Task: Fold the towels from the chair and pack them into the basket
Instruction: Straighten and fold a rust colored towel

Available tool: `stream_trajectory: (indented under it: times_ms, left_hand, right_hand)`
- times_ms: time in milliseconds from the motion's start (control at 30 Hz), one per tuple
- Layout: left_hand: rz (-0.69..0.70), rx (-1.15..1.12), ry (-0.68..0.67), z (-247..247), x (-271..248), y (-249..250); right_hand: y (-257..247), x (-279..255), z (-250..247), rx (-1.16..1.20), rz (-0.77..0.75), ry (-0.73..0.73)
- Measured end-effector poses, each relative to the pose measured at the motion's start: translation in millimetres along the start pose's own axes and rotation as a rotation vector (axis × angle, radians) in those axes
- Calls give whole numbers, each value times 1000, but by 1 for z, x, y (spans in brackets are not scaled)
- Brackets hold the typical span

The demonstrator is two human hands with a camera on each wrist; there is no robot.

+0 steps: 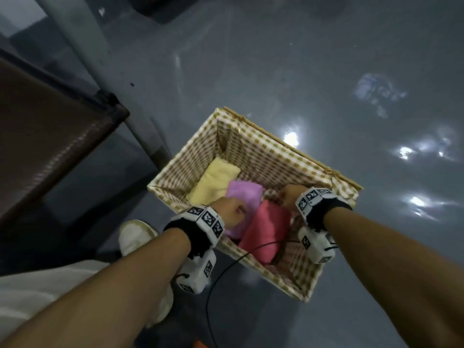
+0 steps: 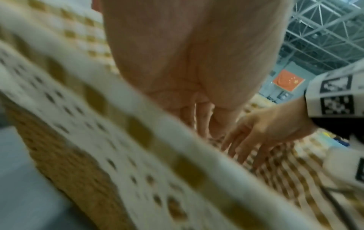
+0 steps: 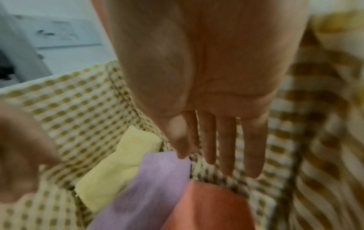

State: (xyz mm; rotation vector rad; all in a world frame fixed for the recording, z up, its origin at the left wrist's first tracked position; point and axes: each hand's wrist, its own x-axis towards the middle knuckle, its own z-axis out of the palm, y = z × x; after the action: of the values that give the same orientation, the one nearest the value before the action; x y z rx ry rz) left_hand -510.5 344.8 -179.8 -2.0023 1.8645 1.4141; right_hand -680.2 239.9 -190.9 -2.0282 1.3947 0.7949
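Observation:
A wicker basket (image 1: 288,144) with a checked liner stands on the floor. Three folded towels lie side by side in it: yellow (image 1: 216,182), purple (image 1: 244,194) and pink-red (image 1: 268,229). My left hand (image 1: 233,212) hovers just over the purple towel and holds nothing; its fingers (image 2: 201,124) point down past the basket rim (image 2: 118,140). My right hand (image 1: 291,195) is above the far end of the pink-red towel. Its fingers (image 3: 226,147) are straight and empty, over the purple towel (image 3: 153,186) and the pink-red towel (image 3: 212,207).
A brown chair seat (image 1: 50,146) is to the left of the basket, with a pale post (image 1: 100,59) behind it. My white shoe (image 1: 135,234) stands by the basket's near left corner. A black cable (image 1: 226,267) hangs across the near rim. Grey glossy floor surrounds the basket.

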Motion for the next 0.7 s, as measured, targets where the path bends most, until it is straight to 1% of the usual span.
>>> stream_trajectory:
  times_ms: [133, 267, 400, 533, 633, 700]
  left_hand:
    - [-56, -128, 176, -48, -38, -20]
    - [-65, -141, 366, -105, -96, -41]
    - [-122, -155, 621, -170, -183, -69]
    - [-117, -298, 940, -222, -291, -101]
    - [-117, -422, 1150, -234, -374, -133]
    - [-175, -441, 1249, -227, -422, -161]
  right_hand:
    - [-42, -10, -33, -43, -138, 75]
    - [-109, -31, -77, -53, -355, 163]
    - [-207, -66, -127, -74, -578, 279]
    - [-320, -120, -168, -167, -817, 387]
    - [-409, -165, -183, -236, -993, 445]
    - [-463, -192, -181, -264, -1098, 461]
